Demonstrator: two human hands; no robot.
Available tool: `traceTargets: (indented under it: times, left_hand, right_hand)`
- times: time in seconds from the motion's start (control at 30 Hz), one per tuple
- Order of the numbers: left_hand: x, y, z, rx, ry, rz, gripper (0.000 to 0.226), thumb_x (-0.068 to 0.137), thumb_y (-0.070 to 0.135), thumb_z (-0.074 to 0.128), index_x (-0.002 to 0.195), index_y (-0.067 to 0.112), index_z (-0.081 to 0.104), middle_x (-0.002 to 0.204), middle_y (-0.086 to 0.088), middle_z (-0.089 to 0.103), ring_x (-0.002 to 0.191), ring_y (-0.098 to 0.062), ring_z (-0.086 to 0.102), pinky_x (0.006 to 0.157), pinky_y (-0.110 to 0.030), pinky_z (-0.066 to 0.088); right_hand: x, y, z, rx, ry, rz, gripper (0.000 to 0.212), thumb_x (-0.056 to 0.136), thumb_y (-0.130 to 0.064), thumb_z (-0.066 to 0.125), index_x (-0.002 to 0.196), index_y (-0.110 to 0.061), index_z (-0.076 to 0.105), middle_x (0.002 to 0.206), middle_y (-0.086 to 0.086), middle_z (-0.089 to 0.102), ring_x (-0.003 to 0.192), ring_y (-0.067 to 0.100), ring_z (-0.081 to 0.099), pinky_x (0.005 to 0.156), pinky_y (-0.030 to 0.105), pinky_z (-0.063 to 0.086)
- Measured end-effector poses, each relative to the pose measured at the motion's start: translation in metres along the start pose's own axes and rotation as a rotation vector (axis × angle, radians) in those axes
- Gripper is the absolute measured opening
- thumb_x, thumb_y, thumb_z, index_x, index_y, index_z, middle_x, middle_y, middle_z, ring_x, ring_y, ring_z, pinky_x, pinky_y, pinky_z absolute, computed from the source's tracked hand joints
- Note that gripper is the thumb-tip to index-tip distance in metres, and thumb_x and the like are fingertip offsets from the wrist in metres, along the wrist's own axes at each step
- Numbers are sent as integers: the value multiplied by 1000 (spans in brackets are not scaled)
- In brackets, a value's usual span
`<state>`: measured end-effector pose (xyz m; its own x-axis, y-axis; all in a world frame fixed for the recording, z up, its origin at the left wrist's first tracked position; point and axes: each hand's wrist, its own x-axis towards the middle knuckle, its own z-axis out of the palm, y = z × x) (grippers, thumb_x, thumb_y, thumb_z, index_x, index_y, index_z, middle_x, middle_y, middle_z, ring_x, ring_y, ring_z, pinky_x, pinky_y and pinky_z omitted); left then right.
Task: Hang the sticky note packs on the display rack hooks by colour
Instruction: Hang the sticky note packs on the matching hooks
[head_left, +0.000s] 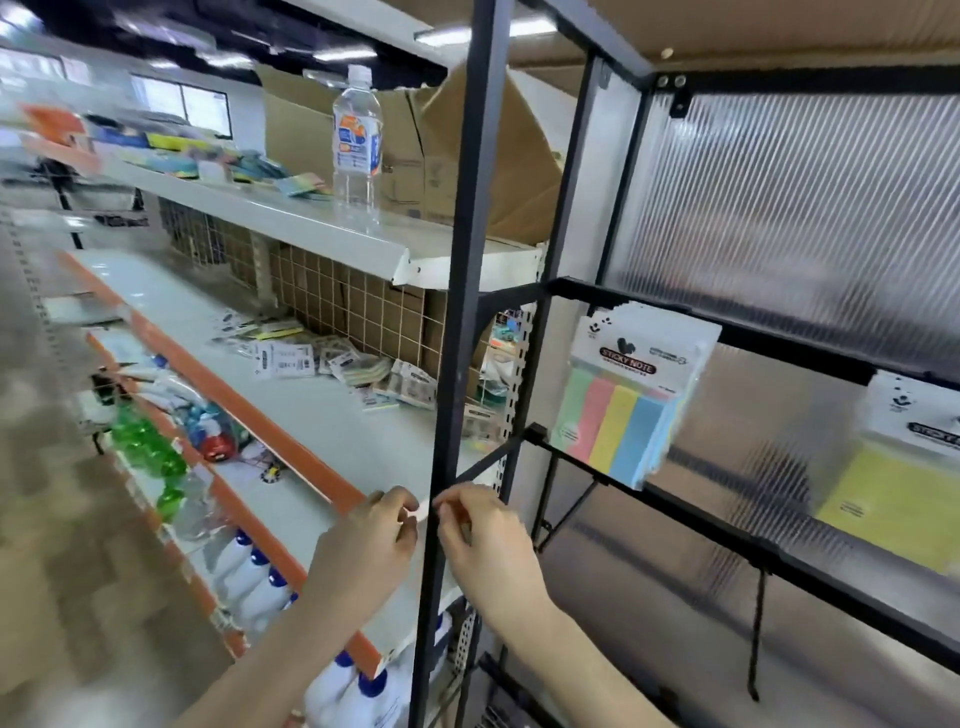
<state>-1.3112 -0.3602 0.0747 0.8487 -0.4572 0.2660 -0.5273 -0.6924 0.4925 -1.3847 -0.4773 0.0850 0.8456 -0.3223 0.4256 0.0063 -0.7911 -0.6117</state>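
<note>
— What's on the far left?

— Green bottles and white, blue-capped bottles on the lower shelves. Above them, loose sticky note packs lie scattered on the grey shelf, and a clear water bottle stands upright on the shelf above, with cardboard boxes behind it.

— And the hands?

— The left hand and right hand are close together by the black post, both pinching a small white piece between them; I cannot tell what it is.

— Further right?

— A multicolour pack hangs on the display rack, and a yellow pack hangs beside it.
</note>
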Motion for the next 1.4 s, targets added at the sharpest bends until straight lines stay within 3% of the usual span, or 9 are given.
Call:
traceTargets:
  times: [0.1,0.3,0.53,0.8,0.93,1.13,1.4]
  left_hand:
    - [-1,-23,-6,-25,20,-65,16,93,25,49,106,28,59,104,4,64,96,-20,62,79,-36,52]
    - [-3,-59,-26,75,66,-179,24,97,25,44,118,27,55,115,6,63,104,-15,61,81,-28,47]
    - [14,-99,-39,108,97,-270,24,96,23,45,117,25,56,117,5,63,106,-15,59,80,-27,48]
    - [51,-148,-39,137,72,-337,26,96,25,42,119,29,54,118,10,60,106,-13,57,78,-29,47]
    - [80,-170,-34,126,35,-325,25,96,24,43,119,26,54,116,5,61,105,-15,58,80,-30,49]
    - [133,-204,-30,108,12,-302,26,97,26,44,120,26,55,117,5,62,105,-15,59,81,-29,50]
    - [194,-252,-37,46,16,-304,26,97,25,45,122,27,55,119,7,61,106,-12,59,85,-30,51]
  right_hand:
    - [11,-8,24,37,-72,-31,16,94,-24,48,102,-21,61,103,-5,63,92,14,59,78,31,47]
    - [33,-27,70,86,-188,-56,16,95,-26,49,104,-16,57,104,0,62,95,18,60,80,33,48]
    - [65,-43,114,108,-272,18,21,97,-26,45,112,-17,56,116,2,62,105,20,59,90,32,46]
    - [114,-45,158,176,-216,101,17,97,-25,44,107,-21,56,111,-3,63,100,15,59,85,25,45]
    - [143,-47,184,195,-200,168,18,97,-23,43,107,-18,58,110,0,65,101,18,59,86,30,48]
    - [192,-43,224,249,-214,268,17,95,-20,45,104,-18,60,107,-2,65,98,17,60,81,27,46]
    - [251,-35,277,299,-155,353,18,94,-13,48,105,-13,62,106,2,66,93,14,58,75,20,38]
